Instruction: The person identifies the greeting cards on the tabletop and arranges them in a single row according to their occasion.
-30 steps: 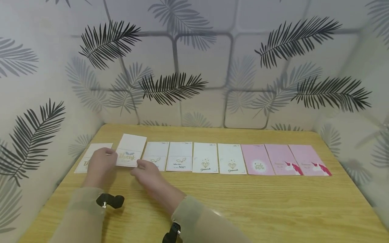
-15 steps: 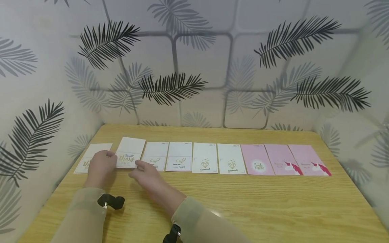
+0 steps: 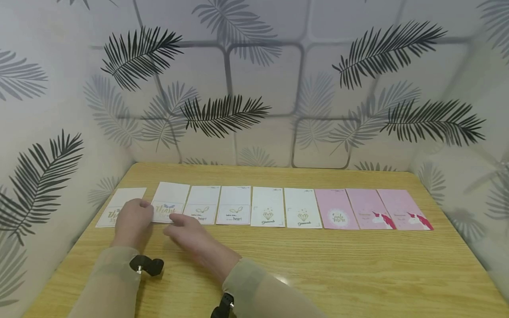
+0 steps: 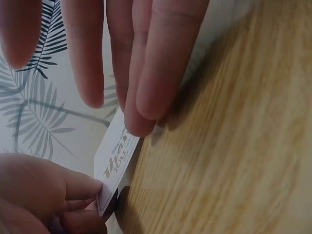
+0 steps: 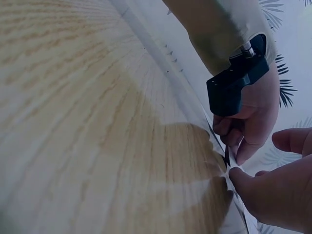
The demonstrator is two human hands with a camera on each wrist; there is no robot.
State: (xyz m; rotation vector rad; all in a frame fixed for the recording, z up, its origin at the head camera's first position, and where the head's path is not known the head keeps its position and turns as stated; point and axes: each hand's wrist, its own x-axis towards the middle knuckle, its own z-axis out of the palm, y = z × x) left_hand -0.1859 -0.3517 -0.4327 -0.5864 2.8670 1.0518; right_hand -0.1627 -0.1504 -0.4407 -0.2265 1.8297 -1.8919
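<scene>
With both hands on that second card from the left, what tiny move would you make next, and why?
Probably lower the "thank you" card the last bit and slide it level with its neighbours. The left hand and right hand pinch its near corners, and the left wrist view shows its edge raised off the wooden table. Its far edge also sits slightly beyond the "heart" card beside it.

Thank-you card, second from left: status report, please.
Left hand and right hand pinch thank-you card at near edge. Neighbouring cards close alongside.
</scene>
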